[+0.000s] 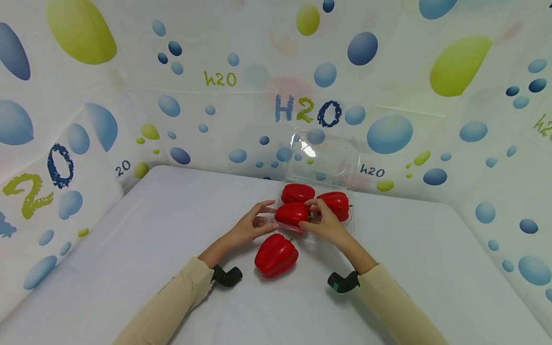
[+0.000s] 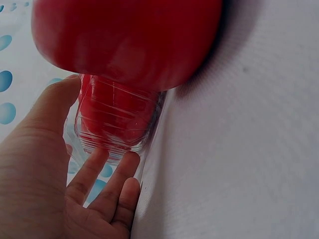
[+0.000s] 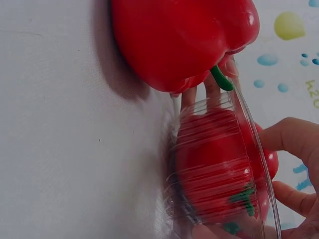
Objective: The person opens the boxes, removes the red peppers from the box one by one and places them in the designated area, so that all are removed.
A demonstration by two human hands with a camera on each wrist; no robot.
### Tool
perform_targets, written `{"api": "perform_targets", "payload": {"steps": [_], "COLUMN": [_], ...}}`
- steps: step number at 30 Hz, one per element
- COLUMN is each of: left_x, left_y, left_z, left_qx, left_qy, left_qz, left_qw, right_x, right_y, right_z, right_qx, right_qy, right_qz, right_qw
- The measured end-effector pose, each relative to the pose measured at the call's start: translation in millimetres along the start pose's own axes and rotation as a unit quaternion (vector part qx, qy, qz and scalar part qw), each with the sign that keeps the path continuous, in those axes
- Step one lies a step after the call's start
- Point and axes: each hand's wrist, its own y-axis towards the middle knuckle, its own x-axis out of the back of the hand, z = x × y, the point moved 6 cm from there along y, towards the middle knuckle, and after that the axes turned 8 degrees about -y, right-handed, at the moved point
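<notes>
A clear plastic clamshell container [image 1: 354, 230] stands toward the back of the table with three red bell peppers in it. My right hand [image 1: 325, 223] holds the front bell pepper [image 1: 291, 213] near its green stem, fingers bent over its right end. Behind it lie the back-left bell pepper [image 1: 297, 193] and the right-hand bell pepper [image 1: 338, 205]. My left hand [image 1: 247, 226] is at the container's left end, its fairly straight fingers [image 2: 124, 172] right at the ridged wall [image 2: 112, 142]. Another bell pepper [image 1: 276, 256] lies on the table in front, between my forearms.
The container's transparent lid [image 1: 323, 158] stands raised against the patterned backdrop [image 1: 254, 105]. A white cloth covers the table [image 1: 142, 230]. Black wrist devices [image 1: 227, 277] sit at both cuffs, close to the loose pepper's sides.
</notes>
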Motion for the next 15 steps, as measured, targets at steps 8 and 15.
{"api": "perform_targets", "payload": {"steps": [8, 15], "left_x": [-0.6, 0.0], "left_y": [-2.2, -3.2], "left_z": [-0.7, 0.1], "left_qx": [0.0, 0.001], "left_qy": [0.002, 0.007], "left_qz": [0.004, 0.001], "left_qw": [1.0, 1.0], "right_x": [-1.9, -3.0], "right_y": [0.4, -0.6], "right_z": [-2.9, -0.4], "right_qx": [-0.029, -0.035], "right_qy": [-0.001, -0.007], "right_qz": [0.002, -0.002], "right_qw": [0.9996, 0.9994]}}
